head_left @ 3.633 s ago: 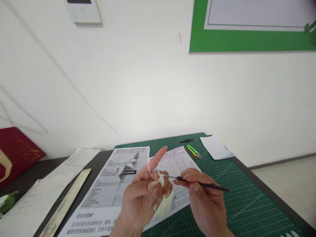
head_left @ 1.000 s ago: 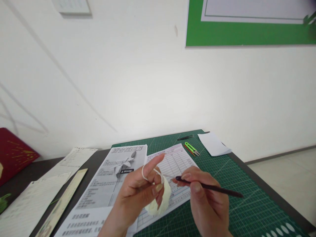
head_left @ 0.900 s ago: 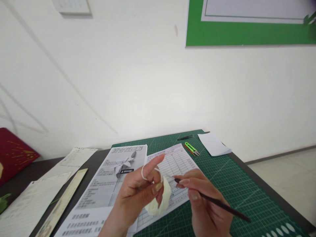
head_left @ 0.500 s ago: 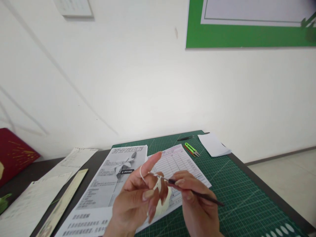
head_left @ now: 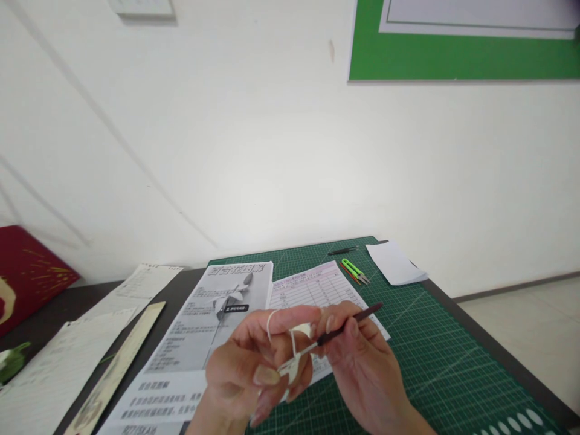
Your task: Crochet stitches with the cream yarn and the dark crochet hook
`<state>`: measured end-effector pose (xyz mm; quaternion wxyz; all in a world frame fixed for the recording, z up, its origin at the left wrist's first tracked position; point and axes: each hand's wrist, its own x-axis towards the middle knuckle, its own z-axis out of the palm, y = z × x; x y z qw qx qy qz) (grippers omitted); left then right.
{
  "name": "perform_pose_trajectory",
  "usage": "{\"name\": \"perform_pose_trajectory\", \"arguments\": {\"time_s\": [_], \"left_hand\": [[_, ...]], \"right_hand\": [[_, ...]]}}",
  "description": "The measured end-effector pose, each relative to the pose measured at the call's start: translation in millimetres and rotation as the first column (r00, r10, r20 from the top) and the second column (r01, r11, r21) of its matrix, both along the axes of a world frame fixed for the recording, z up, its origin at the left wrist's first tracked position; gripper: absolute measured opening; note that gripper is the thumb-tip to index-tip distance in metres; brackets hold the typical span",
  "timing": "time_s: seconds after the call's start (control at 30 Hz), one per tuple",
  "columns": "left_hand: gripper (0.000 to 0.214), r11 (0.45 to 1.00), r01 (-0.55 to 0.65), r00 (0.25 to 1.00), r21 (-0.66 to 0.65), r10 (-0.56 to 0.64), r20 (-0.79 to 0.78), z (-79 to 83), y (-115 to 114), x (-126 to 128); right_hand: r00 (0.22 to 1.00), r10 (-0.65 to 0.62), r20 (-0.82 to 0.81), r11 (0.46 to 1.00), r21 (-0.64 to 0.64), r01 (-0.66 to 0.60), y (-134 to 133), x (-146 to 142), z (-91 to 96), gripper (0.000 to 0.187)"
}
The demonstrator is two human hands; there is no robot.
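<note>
My left hand (head_left: 254,356) pinches a small piece of white crochet work (head_left: 292,365) between thumb and fingers. White yarn (head_left: 269,326) loops round its index finger, which points to the right. In my right hand (head_left: 362,356) is a crochet hook (head_left: 348,323) with a dark handle, held like a pen and tilted up to the right. The hook's metal shaft meets the white work just in front of my left fingertips. Both hands are close together above the printed sheets, and my fingers partly hide the work.
Beneath lies a green cutting mat (head_left: 435,344) with a lined form (head_left: 312,284) and a picture sheet (head_left: 226,314). Farther back are green thread snips (head_left: 356,271), dark tweezers (head_left: 343,250) and white paper (head_left: 395,263). Leftward are a pale strip (head_left: 115,368), handwritten sheets (head_left: 67,356) and a red card (head_left: 31,278).
The crochet hook has swung from slanting down rightward to slanting up rightward, its tip now lower at the work. My left index finger has lowered, and my hands have come closer together.
</note>
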<state>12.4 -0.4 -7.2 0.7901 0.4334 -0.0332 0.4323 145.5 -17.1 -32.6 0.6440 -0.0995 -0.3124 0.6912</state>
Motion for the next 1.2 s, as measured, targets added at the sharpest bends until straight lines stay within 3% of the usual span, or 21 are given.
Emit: {"name": "perform_pose_trajectory", "arguments": {"time_s": [0.33, 0.53, 0.87, 1.07, 1.2], "left_hand": [[0.055, 0.995, 0.103, 0.995, -0.008, -0.103, -0.008, -5.6, 0.6, -4.9], [0.057, 0.987, 0.157, 0.987, 0.022, -0.157, 0.027, -9.6, 3.0, -3.8], [0.057, 0.988, 0.149, 0.988, 0.034, -0.150, 0.030, -5.0, 4.4, -1.7], [0.055, 0.992, 0.118, 0.993, 0.045, -0.118, -0.021, -2.9, 4.1, -3.7], [0.055, 0.993, 0.100, 0.995, 0.064, -0.099, -0.011, -4.9, 3.9, -5.3]], "right_hand": [[0.994, -0.076, 0.084, 0.988, 0.141, 0.063, -1.5, 6.9, 6.2, 0.019], [0.993, -0.085, 0.083, 0.984, 0.161, 0.071, -1.0, 8.4, 4.7, 0.021], [0.976, -0.167, 0.143, 0.941, 0.319, 0.114, 0.2, 12.5, 11.0, 0.019], [0.936, -0.295, 0.194, 0.881, 0.435, 0.188, -3.4, 17.6, 10.7, 0.018], [0.933, -0.308, 0.188, 0.884, 0.418, 0.207, -5.3, 16.1, 10.4, 0.018]]}}
